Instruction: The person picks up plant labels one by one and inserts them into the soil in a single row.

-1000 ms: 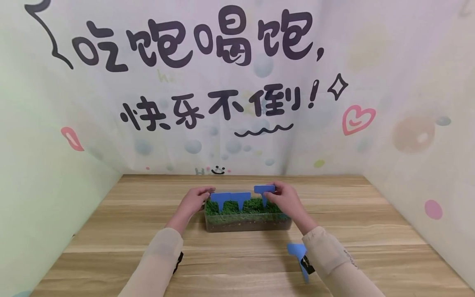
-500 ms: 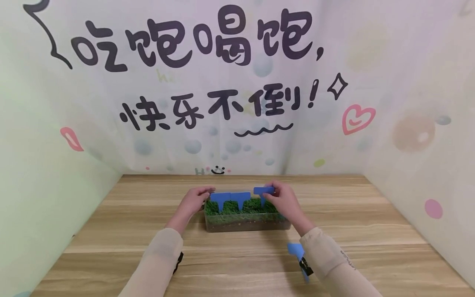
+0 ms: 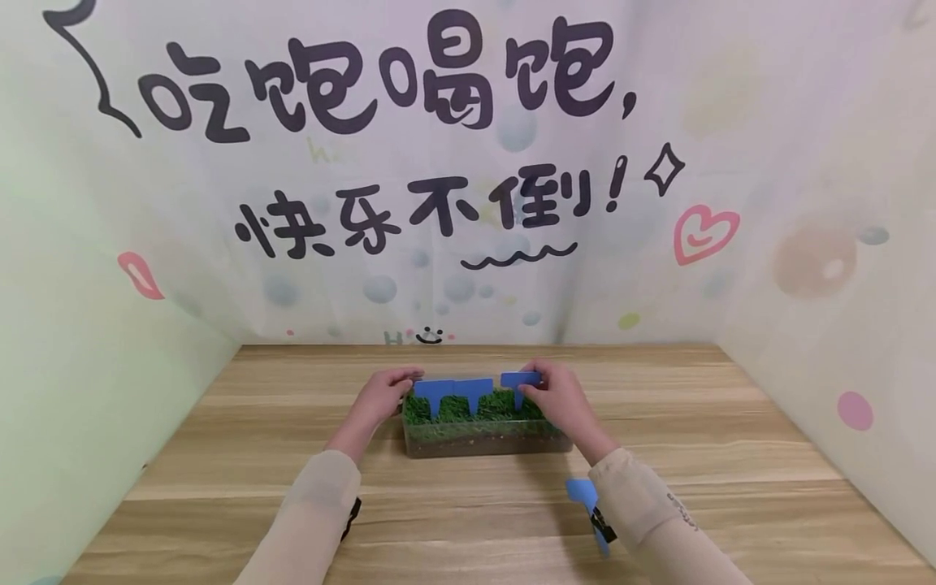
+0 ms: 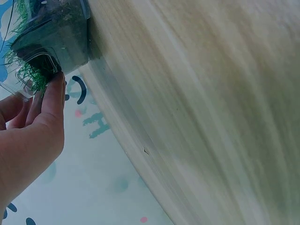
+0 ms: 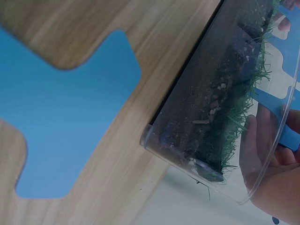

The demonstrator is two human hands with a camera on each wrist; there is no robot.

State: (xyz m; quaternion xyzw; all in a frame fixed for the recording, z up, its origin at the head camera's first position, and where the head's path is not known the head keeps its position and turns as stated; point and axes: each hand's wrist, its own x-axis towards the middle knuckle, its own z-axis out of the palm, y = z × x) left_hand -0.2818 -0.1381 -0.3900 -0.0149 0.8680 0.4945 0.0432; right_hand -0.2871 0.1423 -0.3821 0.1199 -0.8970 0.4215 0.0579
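A clear plastic box of soil and green grass stands on the table. My left hand holds the box's left end, its fingers at the rim in the left wrist view. Two blue T-shaped plant labels, one at the left and one beside it, stand upright in the grass. With thumb and fingers my right hand pinches a third blue plant label over the right part of the box; its stem reaches down into the grass.
Another blue plant label lies on the wooden table near my right sleeve, partly covered by a black wrist strap. Behind the table rises a white printed backdrop.
My right hand has lowered slightly with the pinched plant label, which now sits deeper in the grass. The left hand and the box have stayed in place.
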